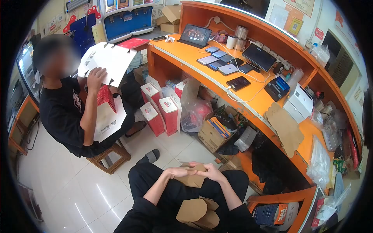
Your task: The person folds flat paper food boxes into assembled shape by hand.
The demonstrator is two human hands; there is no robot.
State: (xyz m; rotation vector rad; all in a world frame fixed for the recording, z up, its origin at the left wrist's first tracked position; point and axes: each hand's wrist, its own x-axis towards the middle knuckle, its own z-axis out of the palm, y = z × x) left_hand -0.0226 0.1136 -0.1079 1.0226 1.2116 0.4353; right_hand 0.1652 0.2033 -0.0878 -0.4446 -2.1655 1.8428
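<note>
Above my knees, a brown paper food box point(192, 181) is held between both hands. My left hand point(179, 172) grips it from the left, its fingers laid across the top edge. On the other side my right hand point(210, 173) is closed around the box's upper right part. The fingers of both hands meet near the top flaps. Closer to my body, a second brown paper food box point(192, 211) rests in my lap with its flaps standing up and spread. The undersides of the boxes are hidden.
On the left, a seated person point(58, 101) handles white and red card sheets point(107, 64). Red and white boxes point(168, 110) stand on the floor. Phones point(228, 69) and a flat brown cardboard piece point(284, 128) lie on the orange counter point(186, 58). A packed carton point(211, 136) sits below.
</note>
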